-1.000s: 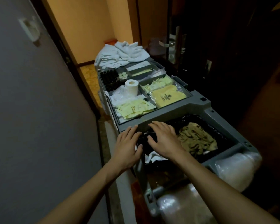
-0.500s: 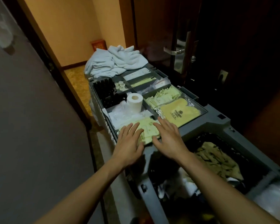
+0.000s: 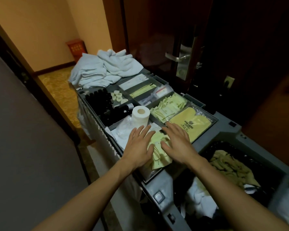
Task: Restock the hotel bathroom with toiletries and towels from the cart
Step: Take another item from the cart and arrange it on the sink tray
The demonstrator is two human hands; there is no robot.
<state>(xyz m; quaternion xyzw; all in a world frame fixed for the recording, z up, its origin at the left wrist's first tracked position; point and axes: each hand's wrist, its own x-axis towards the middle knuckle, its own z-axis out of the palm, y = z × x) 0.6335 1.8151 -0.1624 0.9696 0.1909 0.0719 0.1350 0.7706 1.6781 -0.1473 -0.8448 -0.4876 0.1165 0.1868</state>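
Note:
A grey housekeeping cart (image 3: pixel 223 130) stands in a corridor, its top tray split into compartments. My left hand (image 3: pixel 138 145) and my right hand (image 3: pixel 178 144) hover flat, fingers spread, over a stack of pale yellow toiletry packets (image 3: pixel 158 155) in the nearest compartment; neither holds anything. A toilet paper roll (image 3: pixel 140 115) stands just beyond my left hand. More yellow packets (image 3: pixel 170 105) and a wrapped yellow item (image 3: pixel 190 124) lie to the right. Small black bottles (image 3: pixel 100 97) fill the left compartments. White towels (image 3: pixel 107 69) are piled at the cart's far end.
A grey wall (image 3: pixel 23 139) runs close along the left. A dark wooden door with a metal handle (image 3: pixel 177 57) is on the right. The cart's near bin (image 3: pixel 232 164) holds crumpled yellowish wrappers and white cloth. Patterned carpet (image 3: pixel 57 85) lies beyond.
Both hands moved forward from the edge of the waste bin to above the nearest tray of yellow packets. The view came closer to the cart.

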